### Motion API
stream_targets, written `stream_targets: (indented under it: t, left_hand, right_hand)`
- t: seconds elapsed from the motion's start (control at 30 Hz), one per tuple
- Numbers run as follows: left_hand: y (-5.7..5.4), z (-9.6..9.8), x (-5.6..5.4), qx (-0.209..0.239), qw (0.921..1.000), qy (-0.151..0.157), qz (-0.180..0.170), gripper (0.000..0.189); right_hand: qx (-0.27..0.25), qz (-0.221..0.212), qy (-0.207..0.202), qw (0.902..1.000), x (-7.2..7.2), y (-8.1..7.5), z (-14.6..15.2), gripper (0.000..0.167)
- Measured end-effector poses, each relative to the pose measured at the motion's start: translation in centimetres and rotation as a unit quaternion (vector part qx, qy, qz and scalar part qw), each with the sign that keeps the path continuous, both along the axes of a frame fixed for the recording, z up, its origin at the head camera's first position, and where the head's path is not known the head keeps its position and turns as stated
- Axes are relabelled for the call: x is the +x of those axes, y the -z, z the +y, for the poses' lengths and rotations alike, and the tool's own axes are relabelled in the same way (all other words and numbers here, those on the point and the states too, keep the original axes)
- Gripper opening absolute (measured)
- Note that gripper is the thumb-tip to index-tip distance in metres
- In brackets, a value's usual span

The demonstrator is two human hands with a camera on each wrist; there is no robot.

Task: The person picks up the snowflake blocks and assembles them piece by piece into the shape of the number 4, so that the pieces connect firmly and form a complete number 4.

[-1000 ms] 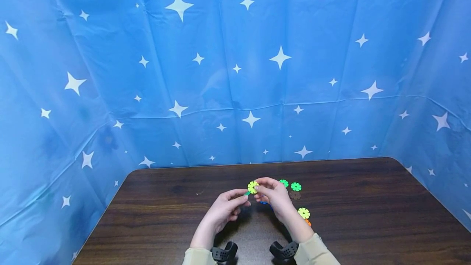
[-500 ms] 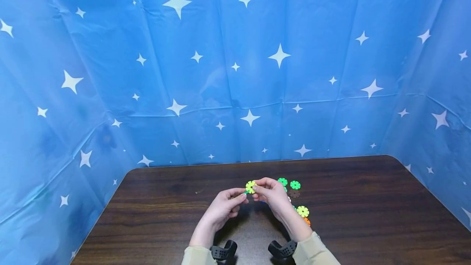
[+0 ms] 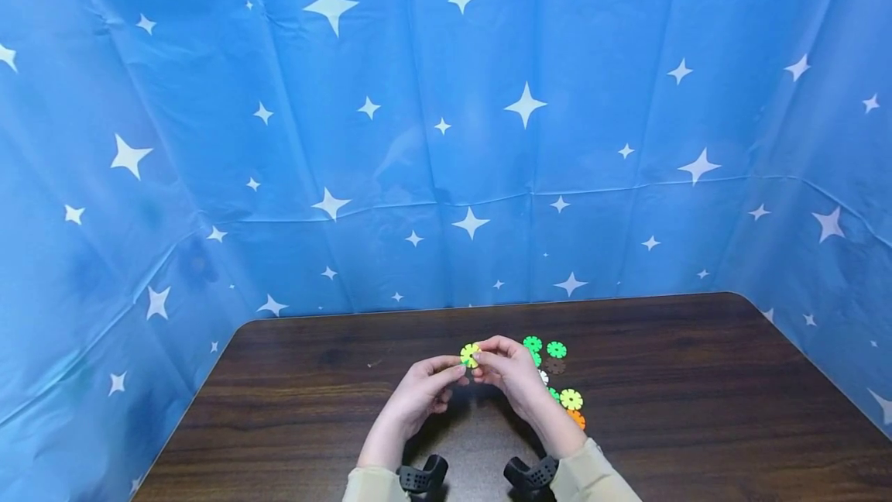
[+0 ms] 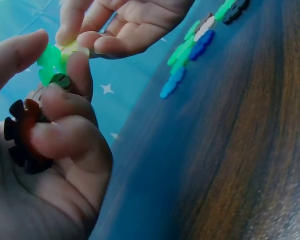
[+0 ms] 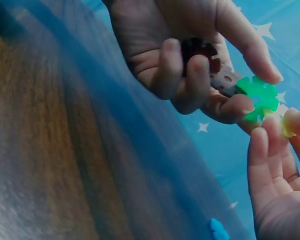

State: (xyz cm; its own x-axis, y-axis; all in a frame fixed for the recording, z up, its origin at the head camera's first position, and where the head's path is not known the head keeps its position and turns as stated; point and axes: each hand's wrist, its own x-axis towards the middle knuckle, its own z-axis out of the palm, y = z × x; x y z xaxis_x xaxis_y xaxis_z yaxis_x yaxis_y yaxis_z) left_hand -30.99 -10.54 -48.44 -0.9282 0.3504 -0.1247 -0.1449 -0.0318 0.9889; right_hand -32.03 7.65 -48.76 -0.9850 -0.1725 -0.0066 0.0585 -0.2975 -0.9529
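Note:
Over the middle of the table, my left hand (image 3: 423,392) and right hand (image 3: 514,375) meet at the fingertips. The right thumb and fingers pinch a yellow notched snowflake disc (image 3: 468,353). Its edge sits right at the rim of a green snowflake disc (image 5: 260,98), which the left thumb and forefinger grip. Behind the green disc, a pale grey-white disc (image 5: 224,80) and a dark reddish-brown disc (image 4: 21,134) run in a row into the left palm. Curled left fingers partly cover these, and the right fingertips hide part of the yellow one.
Beyond the right forearm lie several loose discs: green (image 3: 557,349), brown (image 3: 555,366), white (image 3: 544,379), yellow (image 3: 571,399) and orange (image 3: 576,418). Blue discs (image 4: 202,45) show in the left wrist view. A starry blue curtain (image 3: 432,138) stands behind the dark wooden table (image 3: 293,393).
The right hand has shifted slightly left with the yellow disc, which now overlaps more of the green disc in the head view. The head view itself has drifted a little; the left hand keeps its grip.

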Motion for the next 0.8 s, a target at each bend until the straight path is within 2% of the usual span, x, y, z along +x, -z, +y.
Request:
stream_targets:
  t: [0.23, 0.4, 0.5, 0.6, 0.8]
  left_hand:
    - [0.1, 0.0, 0.1, -0.031, 0.9994, -0.009, 0.011, 0.04]
    - [0.1, -0.4, 0.1, -0.055, 0.9979, -0.018, 0.028, 0.042]
    - [0.1, -0.6, 0.0, -0.063, 0.9972, -0.017, 0.035, 0.043]
    - [0.1, -0.7, 0.0, -0.065, 0.9972, -0.013, 0.035, 0.044]
    - [0.2, -0.8, -0.2, -0.07, 0.997, -0.008, 0.032, 0.045]
  right_hand:
    - [0.074, 0.012, -0.022, 0.9969, 0.1, -0.8, 1.1, 0.028]
    - [0.142, 0.03, -0.053, 0.9879, 0.3, -1.6, 2.8, 0.037]
    - [0.197, 0.044, -0.078, 0.9763, 0.6, -2.2, 4.3, 0.038]
    - [0.254, 0.058, -0.102, 0.9601, 1.2, -2.7, 6.1, 0.036]
    - [0.316, 0.094, -0.142, 0.9333, 2.2, -2.9, 9.0, 0.032]
